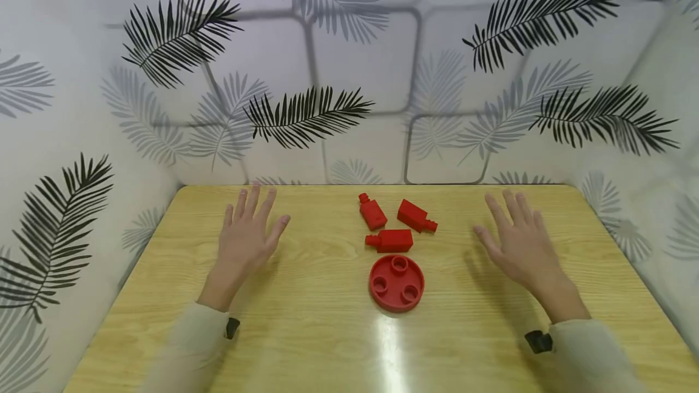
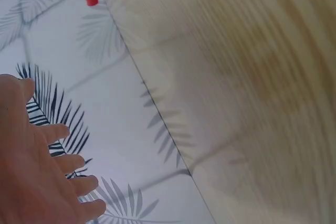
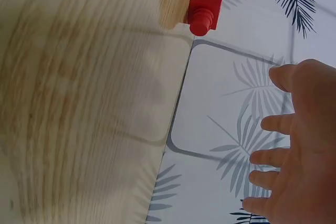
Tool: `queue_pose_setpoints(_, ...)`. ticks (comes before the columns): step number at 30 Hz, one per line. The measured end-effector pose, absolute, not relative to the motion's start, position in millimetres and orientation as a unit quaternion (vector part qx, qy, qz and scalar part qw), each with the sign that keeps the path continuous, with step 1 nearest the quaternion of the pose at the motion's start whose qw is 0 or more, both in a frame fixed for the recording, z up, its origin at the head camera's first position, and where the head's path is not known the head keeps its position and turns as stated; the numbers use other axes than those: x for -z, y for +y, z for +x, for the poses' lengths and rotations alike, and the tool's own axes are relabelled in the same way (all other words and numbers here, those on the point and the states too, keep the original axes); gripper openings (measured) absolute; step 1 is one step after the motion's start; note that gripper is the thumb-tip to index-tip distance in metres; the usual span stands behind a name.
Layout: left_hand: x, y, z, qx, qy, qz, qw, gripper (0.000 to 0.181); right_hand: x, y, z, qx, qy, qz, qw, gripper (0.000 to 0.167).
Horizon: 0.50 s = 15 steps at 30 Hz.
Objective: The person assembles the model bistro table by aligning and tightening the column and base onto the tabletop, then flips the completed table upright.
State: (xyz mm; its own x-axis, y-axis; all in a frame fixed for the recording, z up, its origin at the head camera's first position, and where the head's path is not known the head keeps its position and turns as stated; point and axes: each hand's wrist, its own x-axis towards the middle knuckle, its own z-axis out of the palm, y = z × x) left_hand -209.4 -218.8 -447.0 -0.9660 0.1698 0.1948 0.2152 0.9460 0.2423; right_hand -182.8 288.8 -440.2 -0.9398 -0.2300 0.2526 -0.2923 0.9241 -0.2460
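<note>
Three small red bottle-shaped pieces lie on their sides near the table's middle: one at upper left [image 1: 372,213], one at upper right [image 1: 414,216], and one lower down [image 1: 394,241]. Just in front of them is a round red dish [image 1: 396,284] with a raised rim and three ring-shaped sockets. My left hand [image 1: 247,241], fingers spread, hovers to their left. On the other side my right hand [image 1: 526,247] is likewise spread, apart from every piece. Both hands hold nothing. A red bottle-shaped piece [image 3: 203,13] also shows at the top of the right wrist view.
The wood-grain table [image 1: 317,332] reaches back to a pale wall [image 1: 360,144] printed with dark and grey leaves. Similar leaf-patterned sides stand at left and right. A black strap [image 1: 539,341] sits on the right wrist, another [image 1: 232,327] on the left.
</note>
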Motion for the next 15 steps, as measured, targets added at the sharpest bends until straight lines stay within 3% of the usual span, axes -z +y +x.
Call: queue_pose_setpoints(15,448,-151,-170,0.296,-0.936,-0.179,0.065,0.069,455,235,-190,-0.335,-0.908,0.201,0.151,0.052)
